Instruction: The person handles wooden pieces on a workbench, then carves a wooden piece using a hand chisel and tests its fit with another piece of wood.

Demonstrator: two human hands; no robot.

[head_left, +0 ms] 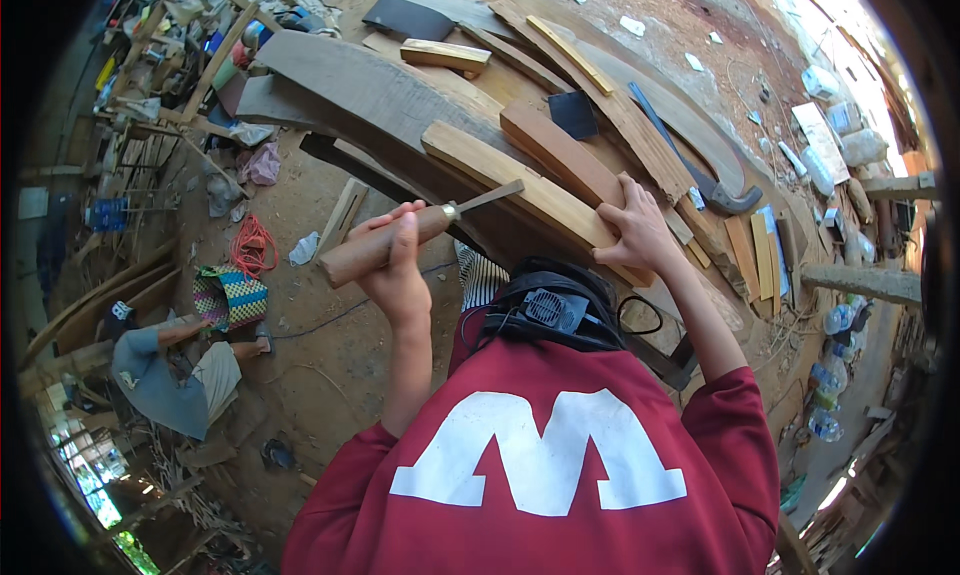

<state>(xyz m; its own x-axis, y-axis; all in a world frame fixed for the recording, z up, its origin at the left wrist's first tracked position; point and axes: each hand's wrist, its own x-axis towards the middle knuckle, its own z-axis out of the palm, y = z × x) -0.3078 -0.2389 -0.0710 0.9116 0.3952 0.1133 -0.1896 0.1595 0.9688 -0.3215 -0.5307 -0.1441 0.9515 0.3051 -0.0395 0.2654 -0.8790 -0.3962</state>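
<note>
At the centre of the frame a chisel [410,233] is gripped by its wooden handle in the left hand [395,265], fingers wrapped tight around it, the steel blade laid against a pale plank [500,175]. The plank, lying on the bench [330,75], is pinned by the right hand [638,230], fingers curled over its edge. Paring appears to be in hand; a steady push along the grain is judged needed, with the plank kept clamped.
</note>
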